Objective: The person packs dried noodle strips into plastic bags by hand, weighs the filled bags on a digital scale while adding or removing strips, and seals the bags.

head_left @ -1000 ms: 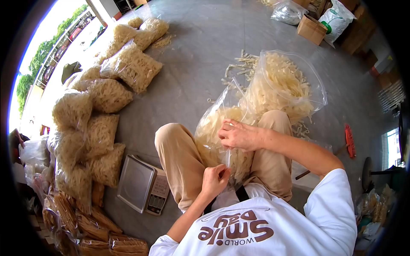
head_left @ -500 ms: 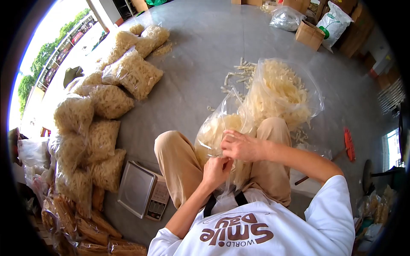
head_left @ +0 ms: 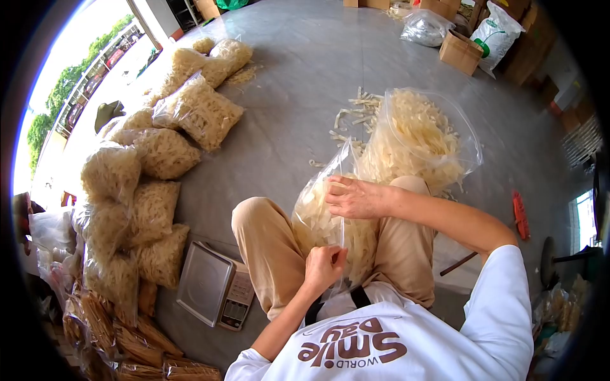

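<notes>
Between my knees stands a clear plastic bag (head_left: 316, 213) filled with pale yellow dried strips. My right hand (head_left: 354, 198) is closed, pinching the film near the top of this bag. Closer to my body, my left hand (head_left: 325, 268) is closed on the bag's edge, and a taut line of film runs between the two hands. Just beyond my right knee lies a larger open clear bag (head_left: 419, 136) heaped with the same kind of strips. Loose strips (head_left: 359, 111) are scattered on the floor beside it.
Several filled bags (head_left: 168, 151) are piled along the left. A digital scale (head_left: 206, 282) sits on the floor by my left knee. Bundles of brown sticks (head_left: 130, 336) lie at the lower left. A cardboard box (head_left: 460, 52) stands at the back right, and a red object (head_left: 520, 216) lies at right.
My hands, close together before, are now apart. The left has moved down toward my body and the right slightly up, with the bag's film stretched between them.
</notes>
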